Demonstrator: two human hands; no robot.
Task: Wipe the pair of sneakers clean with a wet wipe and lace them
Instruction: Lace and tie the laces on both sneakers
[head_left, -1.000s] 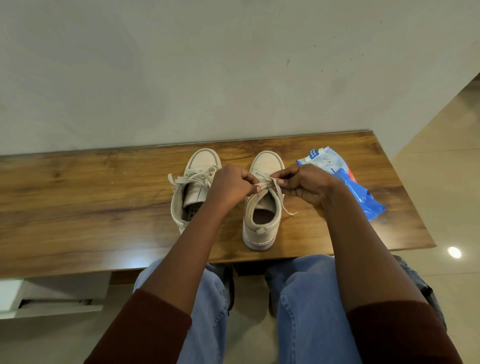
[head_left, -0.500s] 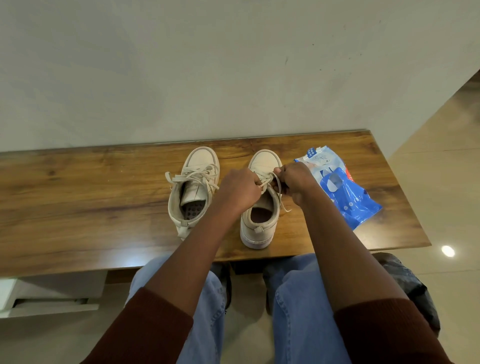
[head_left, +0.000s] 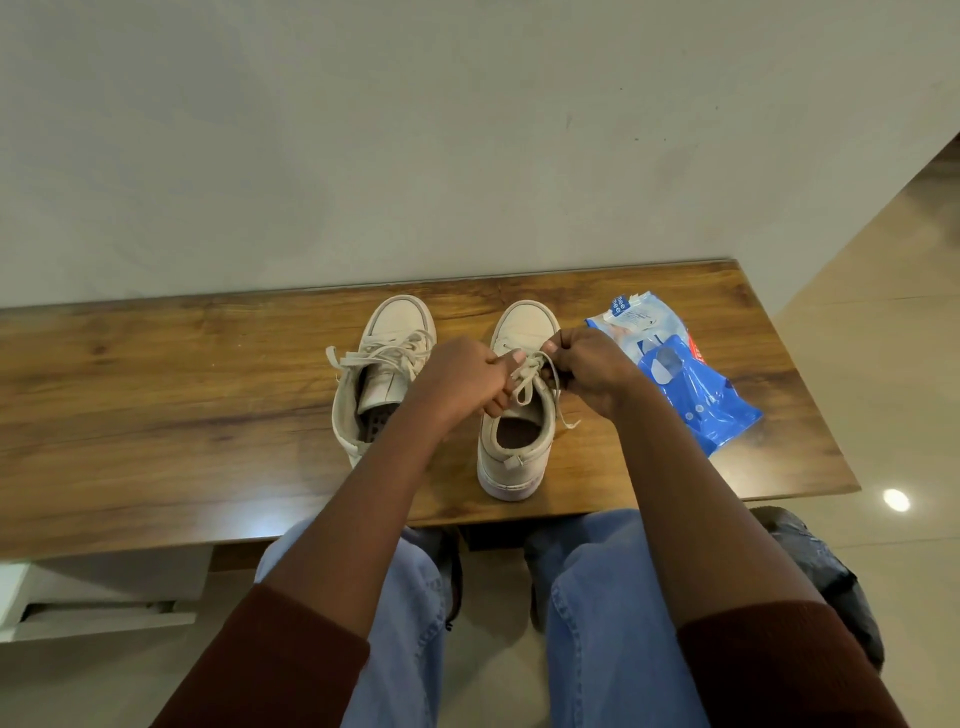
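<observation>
You pinch the lace of one sneaker with both hands.

Your left hand (head_left: 457, 379) curls its fingers round the lace (head_left: 524, 387) above the tongue of the sneaker (head_left: 519, 447), and your right hand (head_left: 587, 371) pinches the same lace just across from it. One loose end trails over the sneaker's side onto the wooden table (head_left: 156, 389). That sneaker stands upright on the table, toe towards the wall. The other sneaker (head_left: 400, 322) stands just beside it on your left, not touching it, with its laces loose across the top. A blue pack of wipes (head_left: 691, 395) lies flat near the sneaker on its opposite side, partly behind your right hand.
</observation>
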